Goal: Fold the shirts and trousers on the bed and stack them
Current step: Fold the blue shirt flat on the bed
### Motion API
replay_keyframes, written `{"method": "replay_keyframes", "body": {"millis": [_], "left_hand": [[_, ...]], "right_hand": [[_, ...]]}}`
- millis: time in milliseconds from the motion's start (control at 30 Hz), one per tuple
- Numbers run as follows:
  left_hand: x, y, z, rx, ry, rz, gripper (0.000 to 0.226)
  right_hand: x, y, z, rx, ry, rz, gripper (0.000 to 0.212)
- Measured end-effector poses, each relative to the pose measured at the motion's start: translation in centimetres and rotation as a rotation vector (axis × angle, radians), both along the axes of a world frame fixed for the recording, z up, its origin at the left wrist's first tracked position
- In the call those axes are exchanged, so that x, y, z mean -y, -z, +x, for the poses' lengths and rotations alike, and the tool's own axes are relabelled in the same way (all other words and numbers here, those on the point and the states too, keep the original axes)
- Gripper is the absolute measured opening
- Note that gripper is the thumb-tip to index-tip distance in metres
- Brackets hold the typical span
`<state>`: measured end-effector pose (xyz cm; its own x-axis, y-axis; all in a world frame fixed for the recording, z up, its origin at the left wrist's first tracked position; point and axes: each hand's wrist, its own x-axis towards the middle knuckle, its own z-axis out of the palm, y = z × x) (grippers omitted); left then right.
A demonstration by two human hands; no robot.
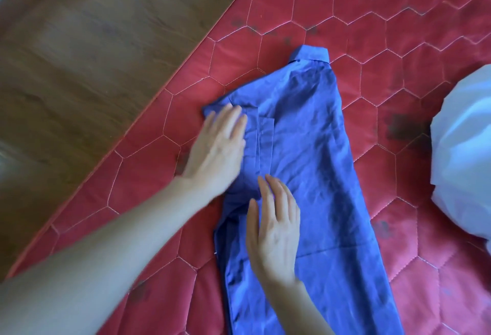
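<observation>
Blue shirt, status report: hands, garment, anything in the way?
Left hand and right hand flat on blue shirt. Shirt part-folded lengthwise, collar away. White bundle lies apart, no obstruction.

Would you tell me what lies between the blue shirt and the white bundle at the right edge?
In the head view, only bare red quilted bedcover with dark smudges separates the blue shirt from the white bundle.

Soft even daylight; left hand [216, 146] motion-blurred; edges bowed, perhaps wide-lens distortion; shadows faint.

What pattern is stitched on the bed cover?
White-stitched hexagons on the red quilted bed cover, clearest in the head view.
</observation>
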<state>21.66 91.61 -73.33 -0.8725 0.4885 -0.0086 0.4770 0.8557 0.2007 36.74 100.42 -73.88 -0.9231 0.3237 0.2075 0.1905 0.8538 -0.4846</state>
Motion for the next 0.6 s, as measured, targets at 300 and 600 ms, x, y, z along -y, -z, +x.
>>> {"method": "replay_keyframes", "body": {"millis": [300, 600], "left_hand": [[-0.4, 3.0, 5.6, 0.061, 0.135, -0.028, 0.062], [-0.9, 1.9, 8.2, 0.104, -0.067, -0.034, 0.072]], "right_hand": [[-2.9, 3.6, 1.5, 0.164, -0.216, 0.200, 0.050], [-4.5, 0.8, -4.1, 0.049, -0.049, -0.120, 0.030]]}}
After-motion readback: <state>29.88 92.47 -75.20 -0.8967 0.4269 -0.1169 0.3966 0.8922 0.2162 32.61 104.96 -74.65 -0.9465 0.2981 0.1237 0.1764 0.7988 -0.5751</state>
